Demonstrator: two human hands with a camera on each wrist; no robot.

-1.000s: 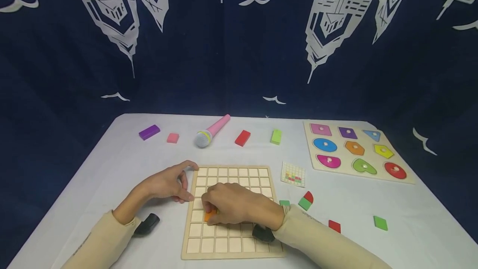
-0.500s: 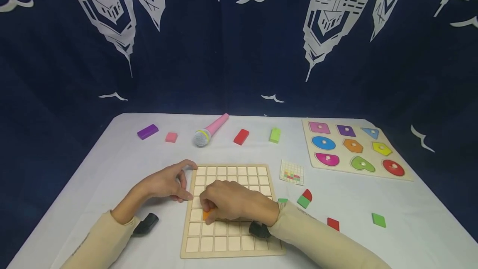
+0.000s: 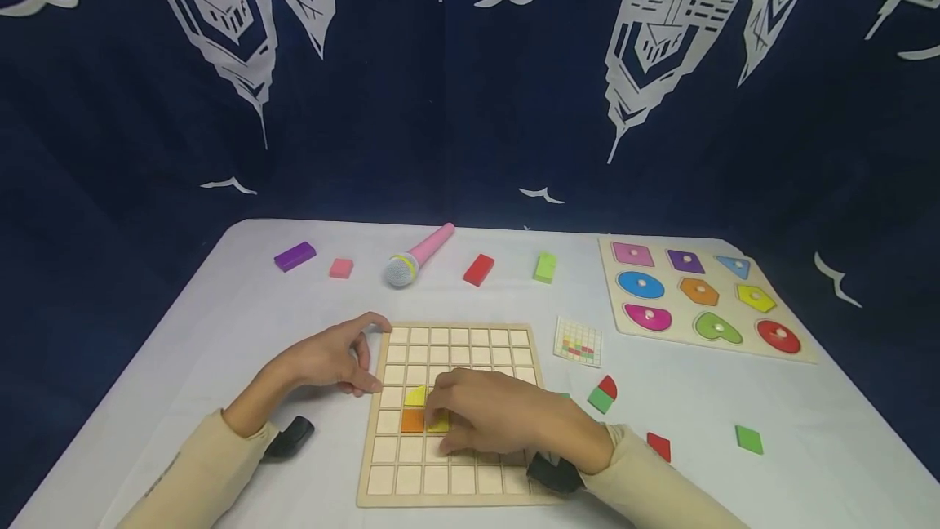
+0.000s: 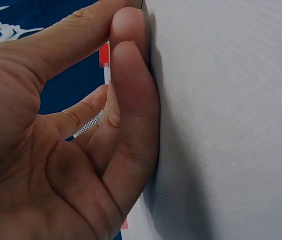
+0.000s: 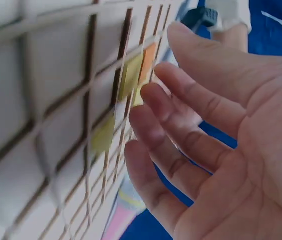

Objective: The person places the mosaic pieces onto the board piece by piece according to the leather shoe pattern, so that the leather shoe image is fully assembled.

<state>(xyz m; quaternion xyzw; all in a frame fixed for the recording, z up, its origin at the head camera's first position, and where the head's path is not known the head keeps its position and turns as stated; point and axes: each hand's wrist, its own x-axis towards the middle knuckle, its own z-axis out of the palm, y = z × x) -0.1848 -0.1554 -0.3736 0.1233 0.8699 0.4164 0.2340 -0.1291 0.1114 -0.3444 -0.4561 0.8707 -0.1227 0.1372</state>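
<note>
A wooden grid board lies in front of me. My left hand rests at its left edge, thumb and index fingertip touching the frame; in the left wrist view the other fingers bend against the white cloth. An orange tile sits in a cell left of centre, with a yellow tile above it and another partly covered one to its right. My right hand hovers over the board with loosely bent fingers and nothing between them. The right wrist view also shows a separate yellow tile, hidden by the hand from above.
Right of the board are a small pattern card, a green tile against a red quarter-round one, a red tile and another green one. Behind lie a pink toy microphone, several coloured blocks and a shape puzzle.
My right hand has let go of the orange tile and moved right, uncovering it and the yellow tiles beside it. The left hand stays at the board's edge.
</note>
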